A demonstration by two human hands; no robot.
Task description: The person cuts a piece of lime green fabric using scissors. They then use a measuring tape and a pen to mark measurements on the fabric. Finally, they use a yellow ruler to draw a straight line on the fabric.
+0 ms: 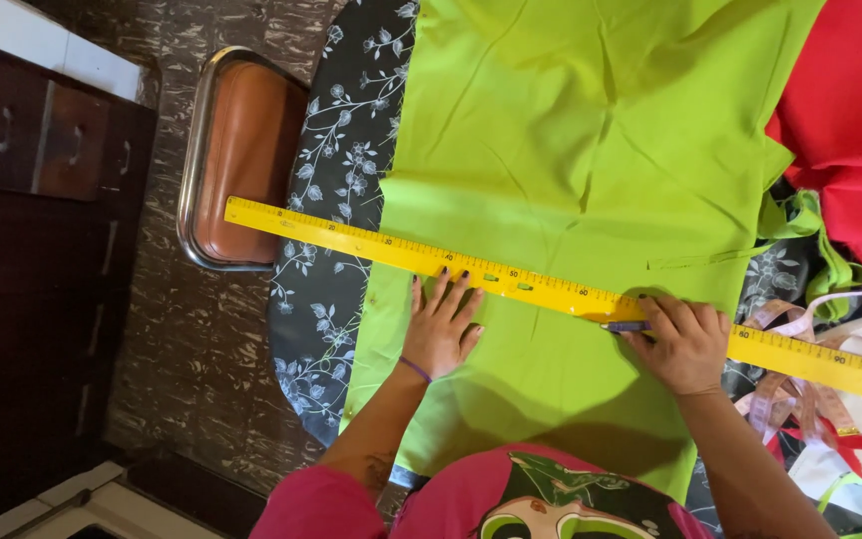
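At table centre: lime-green fabric (571, 150) spread over the floral-covered table (336, 150).
Ruler: long yellow ruler (511, 279) slants from 9 to 4 o'clock across the fabric.
Left hand (441, 324): flat, fingers spread, pinning the ruler.
Right hand (685, 344): pinching a dark marker (626, 326) against the ruler's edge.
Progress: ruler aligned; no drawn line visible yet, and the fabric appears uncut.
At 3 o'clock: red cloth (850, 110).

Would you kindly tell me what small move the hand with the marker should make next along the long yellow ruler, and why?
Probably draw the purple marker along the long yellow ruler toward the left hand: that hand lies flat on the lime-green fabric at the ruler's edge, and the right hand has the marker against the same edge.
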